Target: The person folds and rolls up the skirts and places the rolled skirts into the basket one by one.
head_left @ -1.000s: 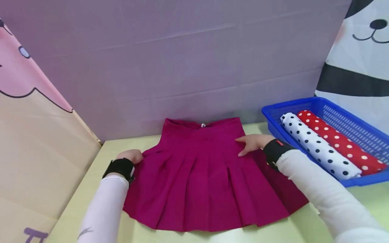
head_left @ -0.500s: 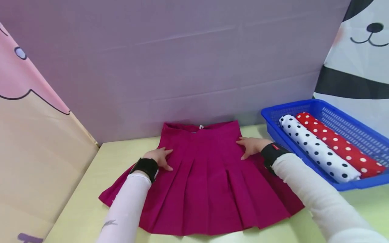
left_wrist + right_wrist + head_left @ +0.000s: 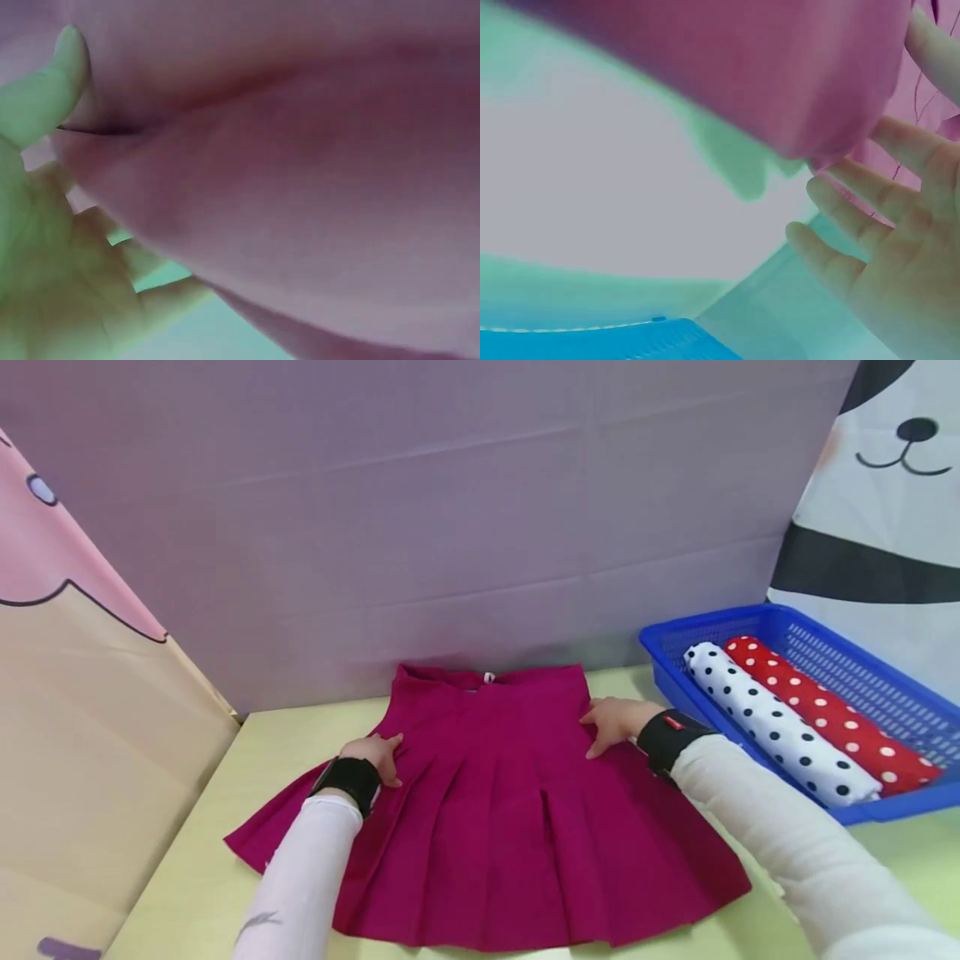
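A magenta pleated skirt (image 3: 495,827) lies spread flat, waistband toward the back wall and hem toward the front. My left hand (image 3: 371,756) rests at its left side below the waist. The left wrist view shows the thumb (image 3: 71,67) over the cloth, while several fingers run under its edge, their tips hidden. On the opposite side, my right hand (image 3: 615,724) touches the skirt with thumb and index finger spread. Its fingers (image 3: 847,214) look straight in the right wrist view, right at the edge of the cloth.
A blue plastic basket (image 3: 870,660) stands at the right. Inside lie a white roll with black dots (image 3: 780,722) and a red roll with white dots (image 3: 832,714). A grey-purple fabric wall (image 3: 480,510) rises behind the pale table (image 3: 285,735).
My left hand let go of the skirt's left edge, moved inward with fingers spread, then shifted slightly left as the skirt shifted too. My right hand stayed about where it was.
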A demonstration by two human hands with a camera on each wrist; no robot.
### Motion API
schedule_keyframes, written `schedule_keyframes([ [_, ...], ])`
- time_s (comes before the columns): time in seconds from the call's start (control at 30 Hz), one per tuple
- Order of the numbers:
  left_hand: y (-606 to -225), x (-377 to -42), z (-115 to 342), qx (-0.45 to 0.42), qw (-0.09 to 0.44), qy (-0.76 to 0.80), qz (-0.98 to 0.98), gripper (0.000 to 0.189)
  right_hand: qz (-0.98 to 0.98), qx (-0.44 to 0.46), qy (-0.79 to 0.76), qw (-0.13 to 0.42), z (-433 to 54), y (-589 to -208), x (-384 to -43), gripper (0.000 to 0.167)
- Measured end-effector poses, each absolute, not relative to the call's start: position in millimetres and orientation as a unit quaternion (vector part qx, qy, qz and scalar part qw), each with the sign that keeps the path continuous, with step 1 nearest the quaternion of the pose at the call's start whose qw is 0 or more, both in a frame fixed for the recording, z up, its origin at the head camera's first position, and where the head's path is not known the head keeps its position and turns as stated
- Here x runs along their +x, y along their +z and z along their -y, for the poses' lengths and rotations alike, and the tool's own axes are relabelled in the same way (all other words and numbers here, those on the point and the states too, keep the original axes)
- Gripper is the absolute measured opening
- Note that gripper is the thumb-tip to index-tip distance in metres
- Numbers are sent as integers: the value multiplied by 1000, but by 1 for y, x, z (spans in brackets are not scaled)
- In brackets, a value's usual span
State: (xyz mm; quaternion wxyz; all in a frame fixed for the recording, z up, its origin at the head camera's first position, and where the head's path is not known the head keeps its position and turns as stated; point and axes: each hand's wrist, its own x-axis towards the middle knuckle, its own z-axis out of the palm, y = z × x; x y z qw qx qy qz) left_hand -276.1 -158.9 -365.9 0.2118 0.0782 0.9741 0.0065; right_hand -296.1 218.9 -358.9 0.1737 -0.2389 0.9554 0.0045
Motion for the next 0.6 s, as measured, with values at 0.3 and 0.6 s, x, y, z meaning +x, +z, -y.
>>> schedule_keyframes([
  [0.3, -369, -269, 176, 54, 243, 65, -966, 83, -964, -207, 57, 159, -206, -358, -292, 78],
  [0.6, -362, -272, 185, 62, 256, 125, -957, 89, -957, -243, -18, 159, -222, -365, -304, 71],
])
